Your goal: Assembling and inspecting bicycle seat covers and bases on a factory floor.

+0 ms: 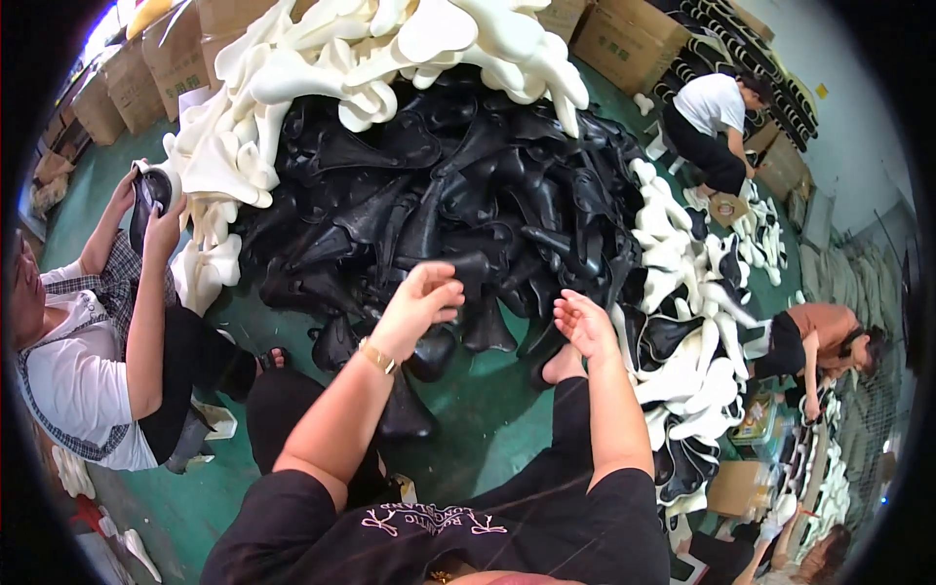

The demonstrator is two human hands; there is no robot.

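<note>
Over the near edge of a pile of black bicycle-saddle shells (419,185), both of my hands are raised. My left hand (421,304), with a gold-coloured watch or bracelet (378,357) at the wrist, has loosely bent fingers and nothing visible in it. To its right, my right hand (585,327) is half curled with the fingers apart, and it too looks bare. Below my left hand, several black shells (405,414) lie on the green floor. White foam saddle pads (370,63) are heaped behind the black pile.
At left, a seated co-worker (88,380) holds a black saddle piece (151,200). More white pads (692,361) run down the right side. Two other people (707,122) bend over work farther right. Cardboard boxes (624,44) stand at the back.
</note>
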